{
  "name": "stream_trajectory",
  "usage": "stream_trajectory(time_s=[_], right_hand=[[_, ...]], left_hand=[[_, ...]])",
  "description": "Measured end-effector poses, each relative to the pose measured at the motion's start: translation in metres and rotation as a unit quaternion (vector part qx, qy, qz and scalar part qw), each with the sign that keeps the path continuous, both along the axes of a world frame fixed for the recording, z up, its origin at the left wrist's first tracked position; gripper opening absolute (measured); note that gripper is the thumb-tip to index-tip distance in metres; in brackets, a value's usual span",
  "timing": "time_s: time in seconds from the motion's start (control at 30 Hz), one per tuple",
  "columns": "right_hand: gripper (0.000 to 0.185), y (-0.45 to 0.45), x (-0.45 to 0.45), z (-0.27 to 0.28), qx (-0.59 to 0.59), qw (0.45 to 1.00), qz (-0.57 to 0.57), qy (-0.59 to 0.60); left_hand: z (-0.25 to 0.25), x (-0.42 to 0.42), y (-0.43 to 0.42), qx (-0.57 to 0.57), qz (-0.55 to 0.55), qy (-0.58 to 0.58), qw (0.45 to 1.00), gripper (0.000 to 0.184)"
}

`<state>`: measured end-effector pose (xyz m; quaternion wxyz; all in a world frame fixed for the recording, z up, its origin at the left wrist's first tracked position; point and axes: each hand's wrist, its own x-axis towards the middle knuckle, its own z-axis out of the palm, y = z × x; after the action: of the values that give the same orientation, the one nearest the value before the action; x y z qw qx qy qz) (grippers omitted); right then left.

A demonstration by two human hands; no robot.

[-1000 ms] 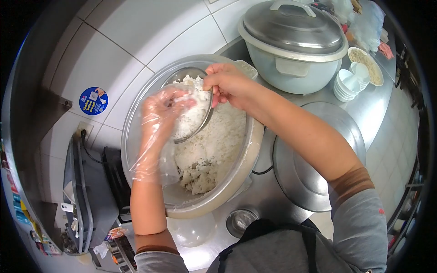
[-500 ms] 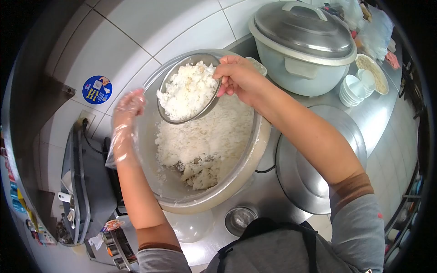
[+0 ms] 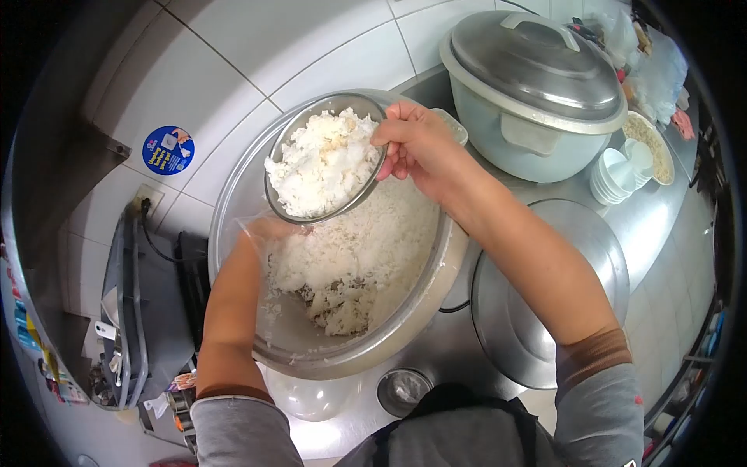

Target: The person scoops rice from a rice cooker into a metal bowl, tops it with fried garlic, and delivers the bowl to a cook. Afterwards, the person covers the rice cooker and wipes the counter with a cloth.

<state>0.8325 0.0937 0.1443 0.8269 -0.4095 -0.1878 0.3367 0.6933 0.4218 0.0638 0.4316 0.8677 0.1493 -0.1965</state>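
Note:
My right hand (image 3: pixel 412 140) grips the right edge of a metal bowl (image 3: pixel 348 102), thumb over the rim and fingers curled beneath. White rice (image 3: pixel 323 167) is heaped in the bowl, which tilts above a large round pot (image 3: pixel 334 363). More loose cooked rice (image 3: pixel 373 241) lies inside the pot, with a hollow scooped near its front. My left hand (image 3: pixel 272 228), in a clear plastic glove, reaches into the pot just below the bowl. The bowl hides its fingers, so I cannot see what they hold or touch.
A lidded pot (image 3: pixel 529 132) stands at the back right, beside stacked white cups (image 3: pixel 612 177) and a container of grains (image 3: pixel 652 144). A round metal lid (image 3: pixel 548 296) lies right of the rice pot. A small metal cup (image 3: pixel 404 391) sits in front, and a grey bin (image 3: pixel 159 327) stands left.
My left hand has moved down and right from beside the pot's left rim to inside the pot under the bowl. My right hand still holds the bowl in nearly the same place.

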Motion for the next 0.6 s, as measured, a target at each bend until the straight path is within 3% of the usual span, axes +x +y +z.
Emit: stream_trajectory(time_s=[0.1,0.17,0.23,0.3,0.37,0.43,0.5,0.53,0.6], right_hand=[[0.020,0.001,0.000,0.003,-0.013,1.000,-0.016,-0.001],[0.019,0.002,0.000,0.004,-0.012,1.000,-0.017,0.002],[0.019,0.002,0.001,0.002,-0.016,1.000,-0.017,-0.005],[0.020,0.002,0.002,0.000,-0.023,0.999,-0.015,-0.018],[0.020,0.001,-0.001,0.002,-0.032,0.999,-0.014,-0.017],[0.021,-0.001,-0.003,0.003,-0.041,0.999,-0.009,-0.017],[0.021,-0.001,-0.003,0.003,-0.048,0.999,-0.003,-0.020],[0.021,-0.001,-0.003,0.003,-0.051,0.998,-0.003,-0.021],[0.022,0.001,-0.002,0.002,-0.053,0.998,-0.003,-0.022]], left_hand=[[0.012,-0.006,-0.017,0.041,0.032,0.015,0.999,0.035],[0.016,-0.001,-0.036,0.176,0.038,0.082,0.980,0.036],[-0.007,-0.013,-0.021,0.110,0.067,0.011,0.992,0.036],[-0.043,-0.011,0.004,0.133,0.034,-0.156,0.978,0.040],[-0.085,0.009,0.037,0.234,-0.060,-0.401,0.883,0.048],[-0.100,0.030,0.088,0.175,-0.030,-0.372,0.911,0.047],[-0.089,0.037,0.087,0.236,0.020,-0.319,0.918,0.046],[-0.054,0.032,0.061,0.324,0.054,-0.276,0.903,0.045],[0.013,0.034,0.015,0.361,0.147,-0.231,0.892,0.044]])
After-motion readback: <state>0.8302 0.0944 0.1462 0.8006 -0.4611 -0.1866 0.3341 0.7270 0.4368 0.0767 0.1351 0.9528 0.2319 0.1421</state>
